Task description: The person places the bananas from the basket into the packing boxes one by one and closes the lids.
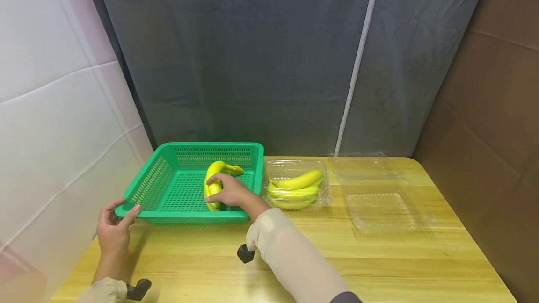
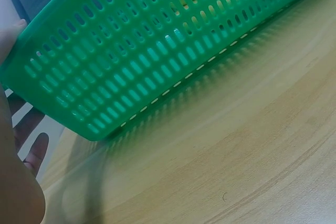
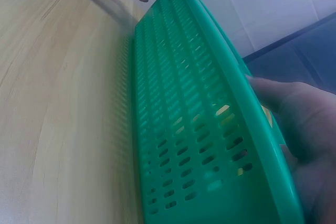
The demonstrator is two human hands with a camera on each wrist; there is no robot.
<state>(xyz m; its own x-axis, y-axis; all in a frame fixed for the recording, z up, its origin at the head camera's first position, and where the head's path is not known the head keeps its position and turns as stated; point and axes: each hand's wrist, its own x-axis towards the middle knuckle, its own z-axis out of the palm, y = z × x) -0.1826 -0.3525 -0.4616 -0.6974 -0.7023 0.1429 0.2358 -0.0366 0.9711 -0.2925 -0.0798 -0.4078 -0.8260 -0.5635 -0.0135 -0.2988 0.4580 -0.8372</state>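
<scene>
A green plastic basket (image 1: 185, 218) with slotted walls stands at the left of the table. My left hand (image 1: 112, 233) grips its near left corner, thumb over the rim and fingers below, as the left wrist view also shows from outside. Inside, toward the basket's right end, lie yellow bananas (image 1: 214, 170), partly covered by my right hand (image 1: 232, 192). That hand reaches over the near rim with thumb and fingers curled round a banana. In the right wrist view the basket wall (image 3: 184, 108) hides the fruit except for yellow glimpses through the slots.
Right of the basket sits a clear plastic box (image 1: 324, 195) with several bananas (image 1: 296, 183) in it. Farther right, another clear container (image 1: 379, 212) lies with its lid (image 1: 362, 168) spread toward the back. A grey curtain (image 1: 252, 60) hangs behind the wooden table (image 1: 379, 265).
</scene>
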